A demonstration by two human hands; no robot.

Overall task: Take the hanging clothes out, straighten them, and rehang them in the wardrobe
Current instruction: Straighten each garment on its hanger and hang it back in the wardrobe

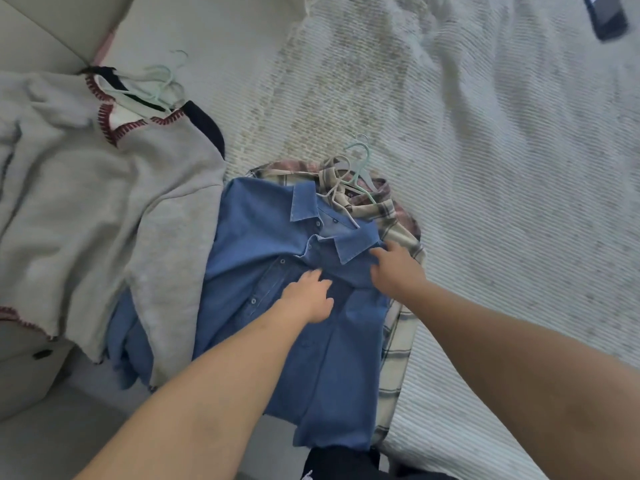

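Note:
A blue denim shirt (256,244) lies front-up on the bed, still on a hanger, on top of a plaid shirt (398,216) whose pale green hanger (360,161) sticks out at the collar. My left hand (308,296) rests flat on the button placket with straight fingers. By the right collar point my right hand (394,268) touches the denim; whether it pinches the cloth cannot be told. At the left lies a grey sweatshirt (86,202) with red stitching, on its own pale hanger (152,84).
The clothes lie on a white ribbed bedspread (502,168). A dark phone (607,15) sits at the top right corner. A pale padded headboard or wall (41,26) runs along the left. Something black (346,462) shows at the bottom edge.

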